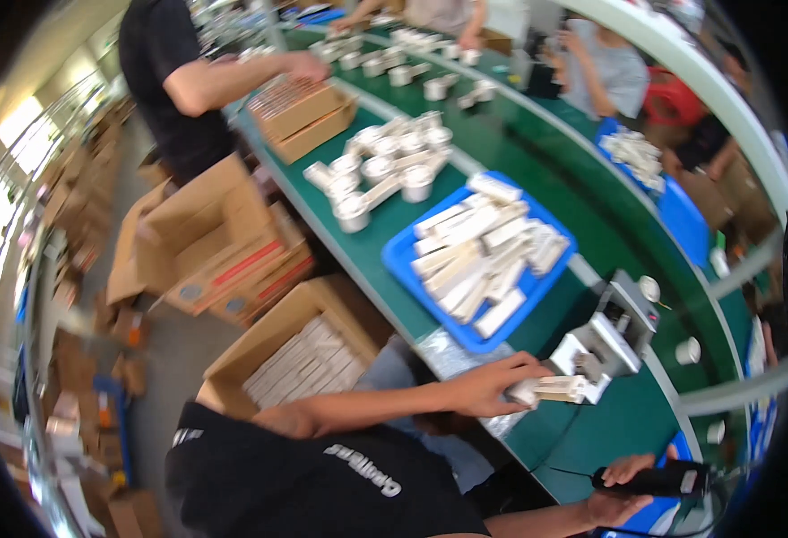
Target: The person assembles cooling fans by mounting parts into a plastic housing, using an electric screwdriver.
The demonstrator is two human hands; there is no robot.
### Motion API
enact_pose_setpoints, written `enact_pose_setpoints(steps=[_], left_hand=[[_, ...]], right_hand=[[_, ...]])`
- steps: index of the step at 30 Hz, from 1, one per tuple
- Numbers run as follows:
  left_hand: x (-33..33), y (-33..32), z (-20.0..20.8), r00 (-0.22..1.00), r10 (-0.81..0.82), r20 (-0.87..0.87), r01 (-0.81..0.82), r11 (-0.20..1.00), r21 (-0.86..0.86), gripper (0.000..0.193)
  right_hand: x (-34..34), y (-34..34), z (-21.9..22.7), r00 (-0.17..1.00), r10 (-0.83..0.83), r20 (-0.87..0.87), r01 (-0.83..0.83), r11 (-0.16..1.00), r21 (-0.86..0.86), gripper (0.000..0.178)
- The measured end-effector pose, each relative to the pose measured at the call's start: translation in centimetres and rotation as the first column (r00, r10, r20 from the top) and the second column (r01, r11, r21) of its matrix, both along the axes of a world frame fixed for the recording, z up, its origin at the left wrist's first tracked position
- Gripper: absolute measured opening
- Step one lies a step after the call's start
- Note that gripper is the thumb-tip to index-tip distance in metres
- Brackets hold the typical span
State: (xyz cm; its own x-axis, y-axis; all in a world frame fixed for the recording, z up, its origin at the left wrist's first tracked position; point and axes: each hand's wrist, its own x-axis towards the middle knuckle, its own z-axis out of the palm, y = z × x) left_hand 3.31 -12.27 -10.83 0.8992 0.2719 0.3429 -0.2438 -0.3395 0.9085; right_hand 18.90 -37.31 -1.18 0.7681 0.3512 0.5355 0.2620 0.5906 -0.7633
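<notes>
My left hand is closed on a white plastic piece at the table's near edge. Just beyond it, a long white part lies at the mouth of a grey metal fixture with a white block on its front. At the lower right, my right hand is wrapped around a black electric screwdriver with a cord, its tip pointing right. A blue tray heaped with long white plastic parts stands left of the fixture.
White round-ended parts cluster beyond the tray on the green table. Cartons stand farther along, beside a co-worker in black. An open carton of white pieces sits below the table edge at my left. A conveyor curves past, with people opposite.
</notes>
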Motion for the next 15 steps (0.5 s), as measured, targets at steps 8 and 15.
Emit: enact_pose_setpoints(steps=[8,15], left_hand=[[-0.8,-0.2,0.4,0.993,0.023,-0.117,-0.024,1.000,-0.004,0.072],[-0.6,0.2,0.4,0.999,0.022,-0.035,-0.022,1.000,0.012,0.070]], right_hand=[[0.8,-0.4,-0.7,0.990,0.139,0.000,-0.139,0.990,-0.009,0.090],[1.0,-0.3,-1.1,0.987,0.149,0.064,-0.149,0.989,-0.005,0.090]])
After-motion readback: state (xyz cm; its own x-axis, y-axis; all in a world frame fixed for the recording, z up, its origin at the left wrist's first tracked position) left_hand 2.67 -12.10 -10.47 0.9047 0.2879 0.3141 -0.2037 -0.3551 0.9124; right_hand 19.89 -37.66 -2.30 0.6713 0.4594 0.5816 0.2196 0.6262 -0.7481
